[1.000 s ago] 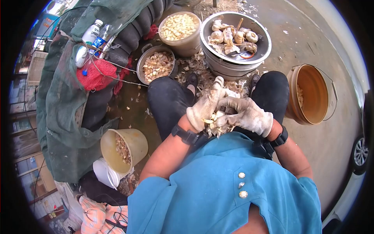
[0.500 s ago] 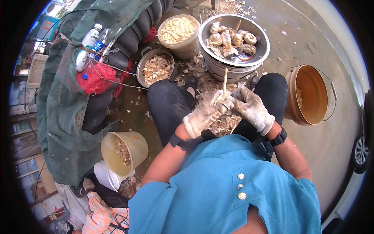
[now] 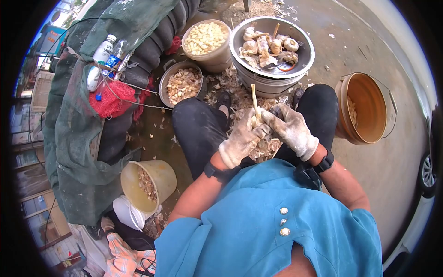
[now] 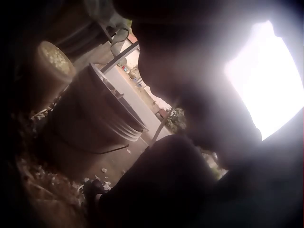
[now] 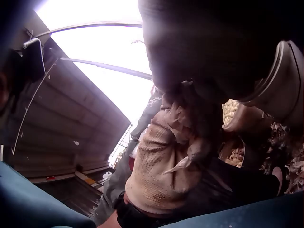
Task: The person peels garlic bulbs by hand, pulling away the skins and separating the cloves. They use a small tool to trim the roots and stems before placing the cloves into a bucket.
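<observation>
Both hands wear soiled white work gloves and meet between the knees. My left hand (image 3: 241,142) grips a garlic bulb (image 3: 255,121) whose long dry stalk (image 3: 254,98) points up and away from me. From the other side, my right hand (image 3: 296,133) pinches at the bulb with curled thumb and fingers, which partly hide it. In the right wrist view, papery garlic skin (image 5: 182,164) lies against the left glove (image 5: 154,166). The left wrist view is dark; the stalk (image 4: 164,124) stands out beside the shaded hand.
Ahead, a metal bowl (image 3: 302,62) of garlic bulbs sits on a bucket. Left of it are a tub of peeled cloves (image 3: 205,39) and a pot of unpeeled cloves (image 3: 183,85). An orange bucket (image 3: 374,111) stands right, a cream bucket (image 3: 166,177) left. Skins (image 3: 233,99) litter the ground.
One second ago the hands were close together over loose cloves and skins. The stalk then came upright in the left hand. Since then the hands have shifted slightly left, the stalk now leaning left.
</observation>
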### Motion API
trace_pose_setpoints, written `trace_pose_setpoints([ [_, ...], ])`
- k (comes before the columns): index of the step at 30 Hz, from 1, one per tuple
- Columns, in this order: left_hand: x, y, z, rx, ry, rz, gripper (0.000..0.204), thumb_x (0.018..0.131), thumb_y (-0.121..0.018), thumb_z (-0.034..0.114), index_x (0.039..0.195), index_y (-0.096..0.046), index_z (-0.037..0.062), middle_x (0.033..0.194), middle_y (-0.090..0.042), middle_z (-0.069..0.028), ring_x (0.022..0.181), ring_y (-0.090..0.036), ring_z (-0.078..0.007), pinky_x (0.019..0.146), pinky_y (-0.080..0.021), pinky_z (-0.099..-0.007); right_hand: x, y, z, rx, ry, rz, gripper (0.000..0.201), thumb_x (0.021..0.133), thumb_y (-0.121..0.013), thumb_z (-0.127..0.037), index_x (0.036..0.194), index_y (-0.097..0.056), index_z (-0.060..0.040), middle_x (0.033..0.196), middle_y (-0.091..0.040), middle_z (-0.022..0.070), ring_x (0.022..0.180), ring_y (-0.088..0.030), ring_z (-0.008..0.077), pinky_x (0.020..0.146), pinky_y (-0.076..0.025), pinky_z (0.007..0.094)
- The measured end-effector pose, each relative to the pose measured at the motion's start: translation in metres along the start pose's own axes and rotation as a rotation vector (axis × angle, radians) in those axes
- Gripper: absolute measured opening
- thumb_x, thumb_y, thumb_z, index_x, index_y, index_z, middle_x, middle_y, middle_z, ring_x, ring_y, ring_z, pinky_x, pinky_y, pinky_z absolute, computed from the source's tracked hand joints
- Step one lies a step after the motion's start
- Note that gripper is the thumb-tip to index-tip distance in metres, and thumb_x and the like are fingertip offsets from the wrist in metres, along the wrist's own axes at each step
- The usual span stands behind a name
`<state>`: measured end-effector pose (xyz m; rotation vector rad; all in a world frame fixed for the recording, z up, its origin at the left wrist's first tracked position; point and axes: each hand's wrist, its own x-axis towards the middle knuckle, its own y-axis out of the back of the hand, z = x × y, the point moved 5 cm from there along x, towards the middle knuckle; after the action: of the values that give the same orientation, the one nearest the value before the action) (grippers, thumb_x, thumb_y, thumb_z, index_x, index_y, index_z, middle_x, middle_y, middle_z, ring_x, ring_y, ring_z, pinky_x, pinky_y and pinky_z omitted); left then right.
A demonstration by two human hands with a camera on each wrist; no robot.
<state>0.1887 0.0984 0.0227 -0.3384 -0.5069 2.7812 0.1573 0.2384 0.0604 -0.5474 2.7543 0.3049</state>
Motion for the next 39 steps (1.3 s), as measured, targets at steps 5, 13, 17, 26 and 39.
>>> trace_pose_setpoints([
  [5, 0.001, -0.001, 0.006, -0.08, 0.008, -0.062, 0.036, 0.095, -0.059, 0.018, 0.125, -0.047, 0.0015, 0.102, -0.06, -0.0032, 0.084, -0.054, -0.007, 0.077, -0.046, -0.0213, 0.004, -0.006, 0.004, 0.006, -0.034, 0.038, 0.032, 0.094, -0.065, -0.032, 0.097, -0.06, -0.0013, 0.075, -0.06, -0.0011, 0.065, -0.052, 0.0042, 0.055, -0.043, 0.0213],
  [13, -0.002, -0.001, 0.002, -0.036, -0.05, 0.048, 0.043, 0.09, -0.07, 0.019, 0.124, -0.047, 0.0032, 0.1, -0.059, -0.0024, 0.085, -0.055, -0.0083, 0.075, -0.047, -0.0228, 0.001, -0.017, 0.018, 0.784, -0.37, -0.193, 0.026, 0.1, -0.049, -0.041, 0.09, -0.053, -0.0172, 0.059, -0.045, -0.0068, 0.042, -0.034, 0.0025, 0.038, -0.024, 0.0186],
  [17, 0.0, 0.0, 0.002, -0.158, -0.056, -0.004, 0.043, 0.092, -0.067, 0.021, 0.126, -0.046, 0.0031, 0.106, -0.058, -0.0033, 0.088, -0.055, -0.0087, 0.077, -0.047, -0.023, 0.001, -0.015, 0.014, 0.894, -0.441, -0.313, 0.026, 0.101, -0.046, -0.04, 0.085, -0.049, -0.0192, 0.061, -0.042, -0.0068, 0.044, -0.028, 0.0028, 0.039, -0.017, 0.0185],
  [26, -0.006, 0.006, 0.031, 0.048, -0.184, 0.047, 0.049, 0.095, -0.062, 0.035, 0.127, -0.047, 0.0017, 0.111, -0.058, -0.0043, 0.093, -0.055, -0.0093, 0.083, -0.048, -0.0242, 0.007, -0.007, 0.023, 1.148, -0.5, -0.506, 0.034, 0.102, -0.045, -0.042, 0.09, -0.052, -0.0113, 0.064, -0.047, -0.0048, 0.042, -0.034, 0.0035, 0.034, -0.023, 0.0165],
  [39, 0.0, -0.005, 0.005, -0.07, 0.037, 0.105, 0.044, 0.094, -0.062, 0.015, 0.132, -0.047, 0.0005, 0.103, -0.062, -0.0051, 0.092, -0.061, -0.0138, 0.08, -0.054, -0.0312, 0.003, -0.015, 0.023, 1.085, -0.427, -0.419, 0.027, 0.102, -0.047, -0.038, 0.099, -0.056, -0.0124, 0.07, -0.05, -0.0052, 0.047, -0.038, 0.0024, 0.039, -0.029, 0.0153],
])
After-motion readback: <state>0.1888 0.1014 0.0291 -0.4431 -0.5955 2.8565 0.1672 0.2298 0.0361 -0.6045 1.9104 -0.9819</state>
